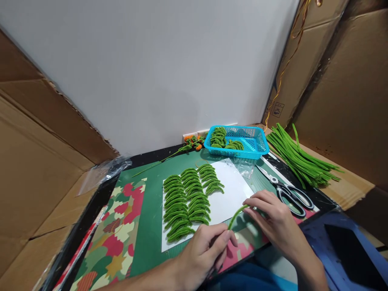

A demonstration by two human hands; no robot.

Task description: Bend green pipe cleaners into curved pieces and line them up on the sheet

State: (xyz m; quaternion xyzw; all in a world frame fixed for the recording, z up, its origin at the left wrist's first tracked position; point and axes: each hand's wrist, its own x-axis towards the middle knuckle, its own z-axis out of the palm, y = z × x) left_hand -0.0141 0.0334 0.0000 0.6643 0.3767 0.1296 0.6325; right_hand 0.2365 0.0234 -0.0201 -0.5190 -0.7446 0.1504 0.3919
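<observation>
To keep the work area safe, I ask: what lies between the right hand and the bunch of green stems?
In the head view, the scissors lie between the right hand and the bunch of green stems.

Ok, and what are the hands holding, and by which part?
A thin, curved, fuzzy green stem, held towards both ends: the left hand pinches its nearer part, the right hand its farther part.
</observation>
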